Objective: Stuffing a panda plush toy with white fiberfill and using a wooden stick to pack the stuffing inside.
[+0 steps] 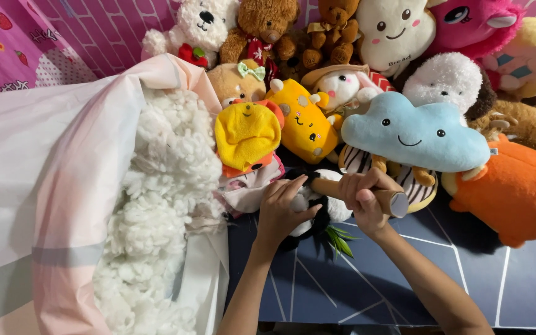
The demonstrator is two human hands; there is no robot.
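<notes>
Down at the middle of the head view, a small black and white plush toy (317, 214) is sitting on the dark blue patterned surface (404, 279), and honestly most of it is hiding under the two hands, so I can't really tell what animal it is. Some green leaf bits (340, 241) are poking out underneath it.

Left hand (280, 208) is curling its fingers down onto the toy and pressing on it, thumb reaching up toward the stick. Right hand (364, 198) is wrapping tight around a wooden stick (358, 192), fist closed on it. One end of the stick is pointing into the toy, but that end is getting covered by the fingers, so how far it's going in is hard to say. The other end is showing a flat grey face.

Off to the left, a big pale pink and white plastic bag (44, 161) is lying open with white fluffy stuffing (156, 205) spilling out; the bag is running off the frame on the left and bottom.

Behind the hands, a pile of finished plushies is stacking up: a light blue cloud (414, 133), a yellow one (246, 133), an orange one (516, 192) getting cut off at the right edge, plus brown bears (262, 28) along the top.
</notes>
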